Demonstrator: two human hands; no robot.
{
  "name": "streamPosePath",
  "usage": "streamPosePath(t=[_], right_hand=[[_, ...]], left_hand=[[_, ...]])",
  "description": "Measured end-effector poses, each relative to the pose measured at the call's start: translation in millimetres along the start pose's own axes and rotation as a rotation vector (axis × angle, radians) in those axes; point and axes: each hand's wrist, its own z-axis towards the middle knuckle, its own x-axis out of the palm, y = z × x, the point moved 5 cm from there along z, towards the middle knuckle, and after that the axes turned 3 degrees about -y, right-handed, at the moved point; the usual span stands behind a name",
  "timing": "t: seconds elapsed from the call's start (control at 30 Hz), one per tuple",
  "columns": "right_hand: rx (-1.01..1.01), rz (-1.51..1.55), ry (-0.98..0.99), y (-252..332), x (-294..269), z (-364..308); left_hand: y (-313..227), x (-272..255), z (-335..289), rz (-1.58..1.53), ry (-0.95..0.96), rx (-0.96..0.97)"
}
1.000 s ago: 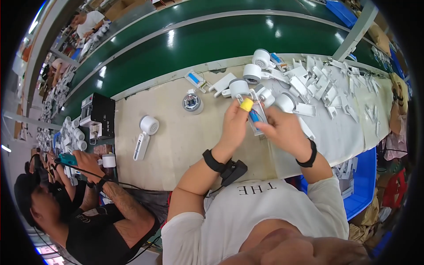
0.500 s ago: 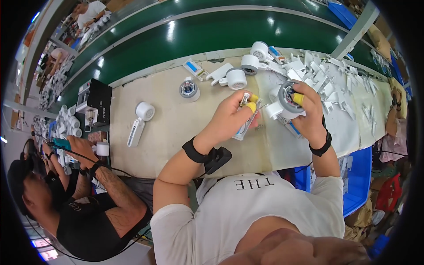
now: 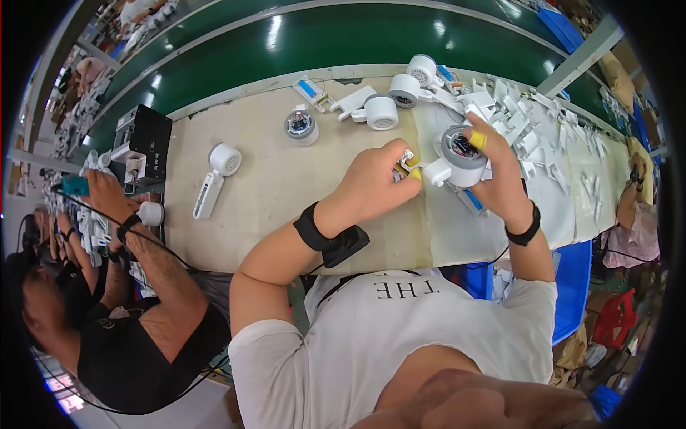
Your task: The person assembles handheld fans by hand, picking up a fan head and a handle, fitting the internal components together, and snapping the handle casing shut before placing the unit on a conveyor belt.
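My left hand [image 3: 371,182] is closed around a small white plastic piece [image 3: 406,159] with a metallic-looking end, mostly hidden by the fingers. Yellow finger covers show on both hands. To its right, my right hand [image 3: 506,175] holds a round white fan head [image 3: 464,171] with a grey rim, its open face up and circuitry visible inside. The fan head's short white neck [image 3: 437,171] points toward my left fingertips. Just below lies a white handle part with a blue battery [image 3: 473,203].
A complete-looking handheld fan [image 3: 218,175] lies at left, an open fan head [image 3: 301,127] farther back. White plastic parts [image 3: 525,136] pile up at right. A black box device [image 3: 148,146] stands beside a co-worker's arm [image 3: 153,250]. A blue bin [image 3: 572,293] sits below the table edge.
My left hand has turned, so the battery-bearing handle piece in it is now mostly hidden. My right index finger has lifted from inside the fan head. The whole view has shifted slightly.
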Motion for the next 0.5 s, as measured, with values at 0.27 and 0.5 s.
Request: streamPosePath(t=[0.27,0.5], right_hand=[[0.171,0.473,0.560,-7.9,-2.0,29.6],[0.348,0.351,0.754,-13.1,-0.4,39.0]], left_hand=[[-3.6,13.6,5.7,0.203,0.112,0.079],[-6.6,12.5,8.3,0.265,0.141,0.063]])
